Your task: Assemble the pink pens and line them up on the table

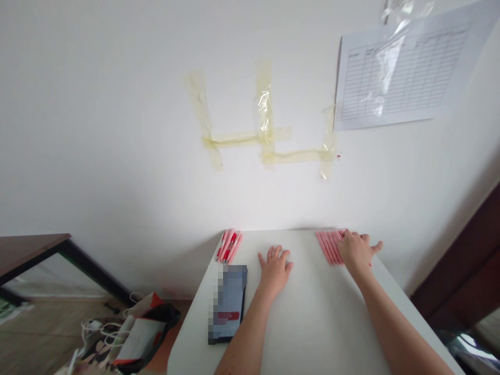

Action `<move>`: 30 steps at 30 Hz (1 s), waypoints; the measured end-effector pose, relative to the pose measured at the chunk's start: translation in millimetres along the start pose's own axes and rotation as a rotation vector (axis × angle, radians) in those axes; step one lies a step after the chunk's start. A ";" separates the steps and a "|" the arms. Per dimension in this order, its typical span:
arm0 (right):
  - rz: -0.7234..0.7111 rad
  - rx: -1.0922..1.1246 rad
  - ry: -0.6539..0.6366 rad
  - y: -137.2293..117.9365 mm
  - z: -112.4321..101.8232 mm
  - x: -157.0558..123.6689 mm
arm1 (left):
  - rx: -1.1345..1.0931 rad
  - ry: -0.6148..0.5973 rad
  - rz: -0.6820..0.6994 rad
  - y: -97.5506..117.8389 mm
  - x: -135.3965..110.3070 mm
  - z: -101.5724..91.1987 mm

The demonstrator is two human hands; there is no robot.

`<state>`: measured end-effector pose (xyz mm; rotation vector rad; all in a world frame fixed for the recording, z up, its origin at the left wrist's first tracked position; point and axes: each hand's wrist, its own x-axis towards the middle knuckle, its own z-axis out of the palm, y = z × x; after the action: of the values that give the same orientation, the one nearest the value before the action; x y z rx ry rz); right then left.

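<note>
My left hand (275, 268) rests on the white table (308, 323) with its fingers spread and nothing in them. Toward the back right corner, my right hand (356, 251) is over a row of pink pens (328, 247) lying side by side. Its fingers bend down at the right end of that row, with the little finger sticking out to the right. What its fingertips hold, if anything, is hidden behind the hand. At the back left corner lies a small bunch of pink and red pens (229, 246), apart from both hands.
A dark phone (230, 302), partly pixelated, lies at the table's left edge beside my left forearm. Behind the table rises a white wall with yellowish tape (264, 109) and a taped-up printed sheet (398, 78). Bags and white cables (105, 330) sit on the floor at left.
</note>
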<state>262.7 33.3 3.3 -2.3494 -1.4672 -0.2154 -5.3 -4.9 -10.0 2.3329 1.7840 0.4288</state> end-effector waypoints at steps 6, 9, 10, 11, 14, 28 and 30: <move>0.001 0.041 0.035 1.3 3.3 -1.0 | -0.014 -0.004 -0.001 1.3 -0.3 -1.5; -0.032 0.055 0.103 0.1 3.4 -2.5 | -0.012 -0.001 0.000 1.1 -0.2 -1.6; -0.063 0.066 0.137 -1.3 2.8 -3.2 | -0.010 0.002 0.000 1.1 -0.3 -1.5; -0.106 0.084 0.172 -3.4 2.0 -4.0 | -0.008 0.005 0.000 1.0 -0.4 -1.5; -0.321 0.198 0.225 -15.4 0.1 -8.9 | -0.005 0.010 0.005 1.2 -1.0 -1.7; -0.876 0.410 -0.197 -62.3 21.8 -46.8 | 0.040 0.010 -0.022 -4.3 2.4 -17.9; -0.876 0.412 -0.209 -62.5 20.1 -46.9 | 0.043 -0.034 0.000 -6.3 1.7 -24.3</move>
<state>184.7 26.4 -16.2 -1.3295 -2.2991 0.1176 -18.6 -2.5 11.2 2.3544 1.7952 0.3523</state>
